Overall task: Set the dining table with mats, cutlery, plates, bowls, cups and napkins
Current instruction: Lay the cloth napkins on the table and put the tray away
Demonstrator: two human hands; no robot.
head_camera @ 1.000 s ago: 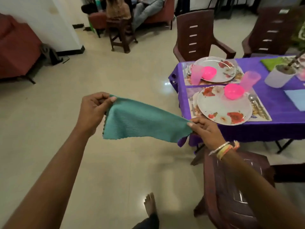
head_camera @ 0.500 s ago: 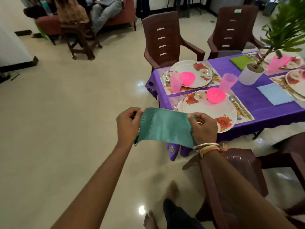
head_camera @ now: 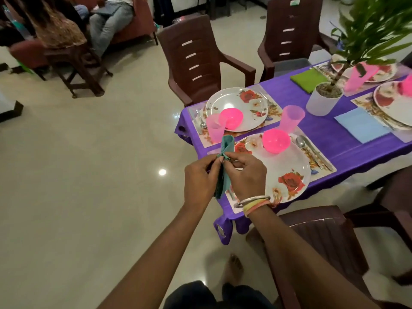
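Both hands meet in front of the near corner of the tabletop, and the teal napkin is pinched between them. The left hand and the right hand each grip it with curled fingers, thumbs close together. The cloth is folded narrow, one loop standing up above the fingers and the rest hanging down between the two palms (bangles circle the right wrist). The napkin is in the air, just over the left edge of the near plate, not touching it.

That floral plate sits on a mat and carries a pink bowl; a pink cup stands just behind it, and a spoon and knife lie to its right. A second plate beyond has its own bowl and cup. A purple cloth covers the tabletop, where a blue napkin, a green napkin and a white plant pot rest farther along.

Brown plastic chairs stand around, on a glossy pale floor; people sit in the far left corner
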